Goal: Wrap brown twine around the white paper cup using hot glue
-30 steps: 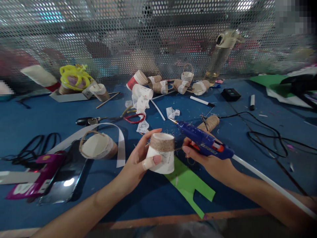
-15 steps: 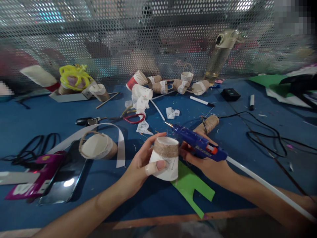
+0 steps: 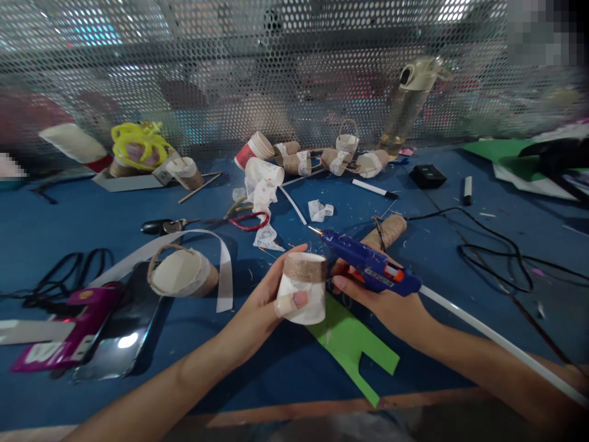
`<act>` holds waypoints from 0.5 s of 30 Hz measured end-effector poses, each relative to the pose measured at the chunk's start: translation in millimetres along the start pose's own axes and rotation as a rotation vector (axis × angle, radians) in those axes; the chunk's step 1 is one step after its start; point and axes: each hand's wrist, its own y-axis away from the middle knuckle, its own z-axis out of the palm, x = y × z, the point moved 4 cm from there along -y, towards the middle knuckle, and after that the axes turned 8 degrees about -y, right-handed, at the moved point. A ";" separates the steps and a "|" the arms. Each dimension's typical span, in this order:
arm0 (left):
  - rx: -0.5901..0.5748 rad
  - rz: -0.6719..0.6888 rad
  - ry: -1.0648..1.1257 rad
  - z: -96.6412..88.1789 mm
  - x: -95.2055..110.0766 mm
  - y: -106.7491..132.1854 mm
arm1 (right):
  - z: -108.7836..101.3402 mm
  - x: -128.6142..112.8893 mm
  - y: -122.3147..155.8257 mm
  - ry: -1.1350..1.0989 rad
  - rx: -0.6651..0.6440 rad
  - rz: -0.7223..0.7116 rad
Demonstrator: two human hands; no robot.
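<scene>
In my left hand (image 3: 271, 294) is a white paper cup (image 3: 304, 307), upside down, with brown twine (image 3: 304, 267) wound round its narrow upper end. The thumb, with a bandage on it, presses the cup's front, and the fingers go behind it. My right hand (image 3: 372, 294) grips a blue hot glue gun (image 3: 359, 258) whose metal tip points up and left, past the cup. A long white glue stick (image 3: 478, 328) juts from the gun's rear. Beneath the hands lies a cut green sheet (image 3: 352, 337). Behind the gun rests a roll of twine (image 3: 389, 232).
To the left are a small twine basket (image 3: 181, 273), a phone (image 3: 122, 331), a purple glue gun (image 3: 76, 322) and keys (image 3: 168, 226). Red-handled scissors (image 3: 251, 221), lace scraps (image 3: 264, 202) and several small twine-wrapped cups stand farther back. A bottle (image 3: 407, 107) leans on the perforated metal screen (image 3: 221, 73).
The cup in my left hand has shifted slightly left and up, and turned a little. My right hand has moved slightly, with the glue gun nearly where it was.
</scene>
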 end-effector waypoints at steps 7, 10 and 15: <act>0.149 0.043 0.034 -5.8 13.3 0.7 | -6.7 -5.5 -0.2 0.075 -0.057 -0.005; 0.169 0.086 0.048 -9.1 17.8 0.8 | -11.3 -10.6 -0.3 0.147 -0.057 -0.081; 0.175 0.109 0.048 -12.3 18.8 1.9 | -12.6 -16.6 1.9 0.149 -0.144 -0.277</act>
